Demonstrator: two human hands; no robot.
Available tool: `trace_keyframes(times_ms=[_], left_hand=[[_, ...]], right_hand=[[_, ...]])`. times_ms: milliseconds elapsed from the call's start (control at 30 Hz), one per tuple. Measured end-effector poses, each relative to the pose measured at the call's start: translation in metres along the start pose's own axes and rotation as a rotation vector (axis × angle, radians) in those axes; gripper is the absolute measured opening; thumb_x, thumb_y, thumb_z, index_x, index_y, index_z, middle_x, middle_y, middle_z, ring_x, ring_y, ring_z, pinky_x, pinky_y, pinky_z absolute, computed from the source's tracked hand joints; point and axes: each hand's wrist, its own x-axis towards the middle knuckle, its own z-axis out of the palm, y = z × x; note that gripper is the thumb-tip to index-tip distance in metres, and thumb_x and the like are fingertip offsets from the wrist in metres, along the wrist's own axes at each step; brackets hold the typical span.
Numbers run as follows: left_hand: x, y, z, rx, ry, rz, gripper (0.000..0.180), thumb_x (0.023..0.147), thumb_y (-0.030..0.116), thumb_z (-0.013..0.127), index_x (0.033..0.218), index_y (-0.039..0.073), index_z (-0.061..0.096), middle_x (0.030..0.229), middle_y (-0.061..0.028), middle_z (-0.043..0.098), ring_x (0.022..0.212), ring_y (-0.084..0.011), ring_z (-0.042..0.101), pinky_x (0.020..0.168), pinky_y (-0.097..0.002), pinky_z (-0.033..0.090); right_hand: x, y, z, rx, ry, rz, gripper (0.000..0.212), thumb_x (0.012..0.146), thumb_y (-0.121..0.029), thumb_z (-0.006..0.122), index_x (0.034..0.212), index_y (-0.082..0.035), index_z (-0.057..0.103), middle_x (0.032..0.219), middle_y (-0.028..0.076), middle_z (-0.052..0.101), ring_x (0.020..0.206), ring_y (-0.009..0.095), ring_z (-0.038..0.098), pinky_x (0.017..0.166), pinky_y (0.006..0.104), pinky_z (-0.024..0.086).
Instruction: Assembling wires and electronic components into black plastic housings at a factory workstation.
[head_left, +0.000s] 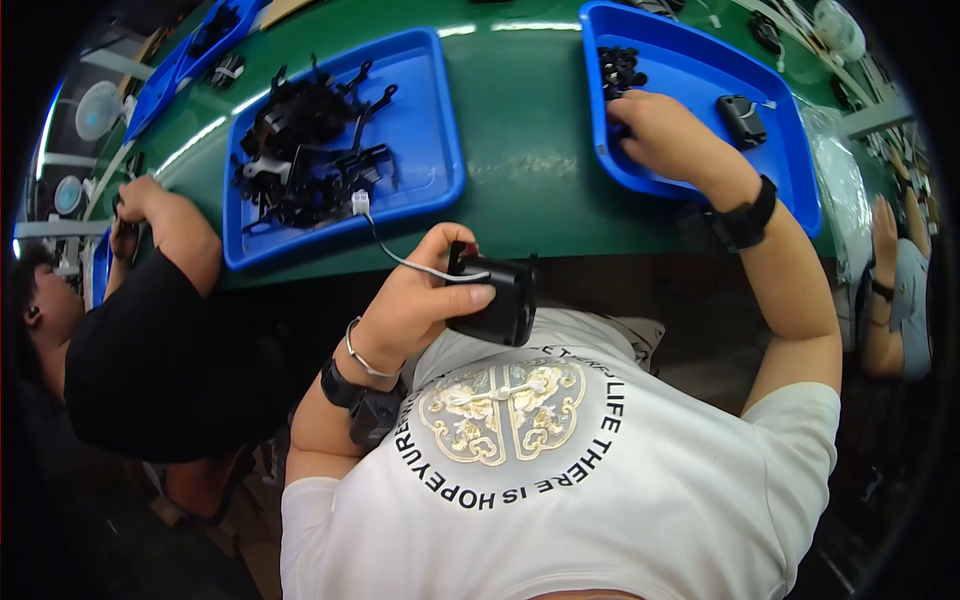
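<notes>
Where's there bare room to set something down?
Bare green tabletop lies between the left blue tray and right blue tray. Black parts crowd most of the left tray; small parts and your right hand occupy the right tray's left side.

The right tray (690, 85) holds parts (621, 70) left of a device (742, 121)
</notes>
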Motion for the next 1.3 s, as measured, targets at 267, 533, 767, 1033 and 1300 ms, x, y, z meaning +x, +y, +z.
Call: trace_keyframes(times_ms=[267, 533, 767, 1033, 1300], left_hand=[[-0.004, -0.005, -0.013, -0.259, 0.123, 0.020, 0.034, 0.082, 0.001, 0.058, 0.111, 0.007, 0.044, 0.099, -0.0050, 0.056, 0.090, -0.0150, 0.058, 0.079, -0.0306, 0.050], [-0.003, -0.001, -0.004, -0.310, 0.166, 0.076, 0.035, 0.085, 0.004, 0.055, 0.119, 0.006, 0.046, 0.108, -0.0098, 0.057, 0.097, -0.0199, 0.059, 0.082, -0.0377, 0.052], [-0.008, -0.003, -0.002, -0.308, 0.182, 0.092, 0.030, 0.086, 0.006, 0.055, 0.115, 0.005, 0.048, 0.106, -0.0083, 0.057, 0.095, -0.0186, 0.059, 0.081, -0.0363, 0.052], [-0.003, -0.012, -0.006, -0.280, 0.189, 0.160, 0.031, 0.086, 0.005, 0.056, 0.116, 0.005, 0.047, 0.105, -0.0066, 0.055, 0.097, -0.0158, 0.056, 0.086, -0.0310, 0.048], [-0.002, -0.019, -0.002, 0.012, 0.209, 0.363, 0.036, 0.085, 0.003, 0.057, 0.119, 0.005, 0.044, 0.106, -0.0039, 0.052, 0.096, -0.0111, 0.052, 0.086, -0.0264, 0.045]], right_hand=[[-0.047, -0.080, -0.036, 0.689, 0.299, 0.029, 0.022, 0.074, 0.005, 0.060, 0.096, 0.001, 0.060, 0.088, 0.010, 0.059, 0.080, 0.021, 0.058, 0.071, 0.0278, 0.048], [-0.039, -0.133, 0.023, 0.776, 0.513, -0.232, 0.026, 0.070, 0.001, 0.071, 0.094, 0.001, 0.061, 0.089, 0.012, 0.063, 0.077, 0.020, 0.060, 0.066, 0.0264, 0.048], [-0.029, -0.138, 0.041, 0.868, 0.512, -0.236, 0.025, 0.070, -0.003, 0.072, 0.093, 0.000, 0.062, 0.085, 0.011, 0.059, 0.073, 0.018, 0.058, 0.062, 0.0250, 0.047], [-0.028, -0.143, 0.048, 0.843, 0.508, -0.214, 0.020, 0.072, -0.007, 0.072, 0.087, 0.000, 0.061, 0.077, 0.009, 0.057, 0.068, 0.017, 0.056, 0.058, 0.0245, 0.045], [-0.022, -0.136, 0.060, 0.806, 0.356, -0.118, 0.023, 0.080, -0.019, 0.066, 0.073, -0.001, 0.055, 0.068, 0.008, 0.053, 0.057, 0.020, 0.050, 0.051, 0.0268, 0.039]])
